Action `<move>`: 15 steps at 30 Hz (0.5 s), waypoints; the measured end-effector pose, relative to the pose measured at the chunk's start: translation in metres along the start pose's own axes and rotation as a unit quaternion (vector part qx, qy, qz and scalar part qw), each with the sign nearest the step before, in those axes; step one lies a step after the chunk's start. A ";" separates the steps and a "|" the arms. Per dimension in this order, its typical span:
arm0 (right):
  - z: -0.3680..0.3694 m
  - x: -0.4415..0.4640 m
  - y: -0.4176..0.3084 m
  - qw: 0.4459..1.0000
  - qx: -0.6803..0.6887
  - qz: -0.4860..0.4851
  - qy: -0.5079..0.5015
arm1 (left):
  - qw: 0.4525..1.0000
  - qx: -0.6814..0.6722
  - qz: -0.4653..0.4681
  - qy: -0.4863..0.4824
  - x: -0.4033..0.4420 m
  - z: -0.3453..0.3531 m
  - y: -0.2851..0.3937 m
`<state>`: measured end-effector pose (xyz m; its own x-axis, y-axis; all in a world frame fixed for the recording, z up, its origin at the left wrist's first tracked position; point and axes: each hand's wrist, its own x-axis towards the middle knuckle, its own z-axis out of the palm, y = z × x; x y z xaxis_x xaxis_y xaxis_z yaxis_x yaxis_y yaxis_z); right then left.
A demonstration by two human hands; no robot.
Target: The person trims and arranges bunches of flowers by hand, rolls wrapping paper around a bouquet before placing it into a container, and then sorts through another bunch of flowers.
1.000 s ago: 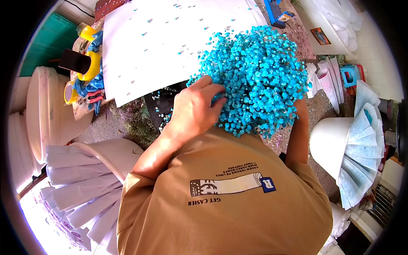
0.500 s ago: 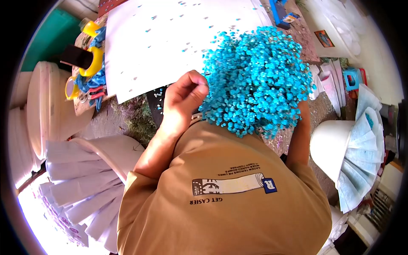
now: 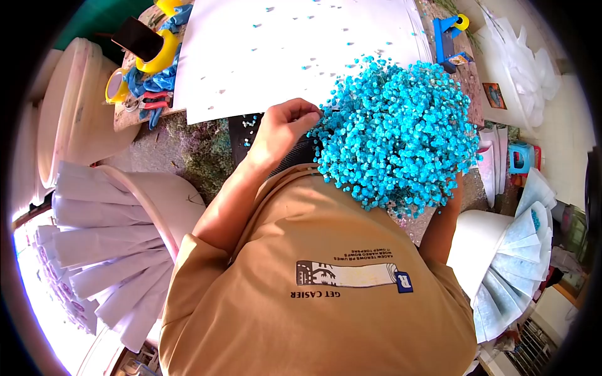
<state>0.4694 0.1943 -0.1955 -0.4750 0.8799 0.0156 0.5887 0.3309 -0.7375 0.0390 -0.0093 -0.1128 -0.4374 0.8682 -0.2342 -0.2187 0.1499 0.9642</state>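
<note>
1. One blue flower bunch (image 3: 395,135) sits in front of the person's torso, right of centre, its blooms spreading into a broad rounded head that faces up toward the camera.
2. Its stems are covered by the blooms, so its long axis cannot be told; from above the head looks nearly as wide as it is deep.
3. The left hand (image 3: 282,128) is just left of the blooms, fingers curled and thumb drawn against the fingertips in a pinch at the bunch's upper left edge. Whether a stem or sprig is caught between them is too small to tell.
4. From that hand, the bunch lies directly to the right, with its fullest part slightly nearer the body than the fingertips.
5. On the opposite side, the right forearm (image 3: 442,229) rises to the lower right edge of the blooms and passes under them. The right hand is hidden there, so its grip cannot be told.
6. Of what shows, the left fingertips and the right forearm flank the bunch, both close against it.
7. Beyond the left hand, a white sheet (image 3: 282,69) dotted with small blue bits covers much of the table (image 3: 469,94); the far part of the blooms overlaps its near right corner.
</note>
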 end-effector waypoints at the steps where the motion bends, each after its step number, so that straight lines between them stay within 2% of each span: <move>1: -0.001 -0.001 -0.001 1.000 0.000 0.001 0.001 | 1.000 -0.001 0.001 0.000 0.003 -0.002 -0.001; 3: -0.001 -0.002 -0.002 1.000 0.002 0.000 0.003 | 0.976 0.210 0.015 -0.057 0.010 -0.006 0.000; 4: -0.001 -0.001 -0.003 1.000 0.001 0.000 0.003 | 0.973 0.213 0.068 -0.063 0.014 -0.005 -0.010; 9: -0.002 -0.001 -0.004 1.000 0.001 0.000 0.007 | 0.976 0.189 0.098 -0.045 0.013 -0.004 -0.012; 10: -0.001 0.000 -0.004 1.000 0.002 0.000 0.007 | 0.998 0.019 0.018 -0.055 0.010 -0.006 -0.006; 11: -0.001 0.000 -0.004 1.000 0.001 0.000 0.007 | 0.985 -0.151 -0.062 -0.062 0.008 -0.007 0.000; 12: 0.000 0.001 -0.004 1.000 0.001 0.000 0.007 | 0.973 -0.212 -0.063 -0.061 0.007 -0.006 0.006; 13: 0.001 0.002 -0.004 1.000 0.001 0.000 0.007 | 0.974 -0.211 -0.062 -0.061 0.007 -0.004 0.012; 15: 0.002 0.005 -0.005 1.000 0.003 -0.002 0.006 | 0.991 -0.102 -0.075 -0.046 0.012 0.005 0.020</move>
<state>0.4634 0.1965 -0.1932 -0.4696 0.8825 0.0270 0.5829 0.3328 -0.7413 0.0331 0.0066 -0.0954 -0.3068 0.8847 -0.3511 -0.4506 0.1899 0.8723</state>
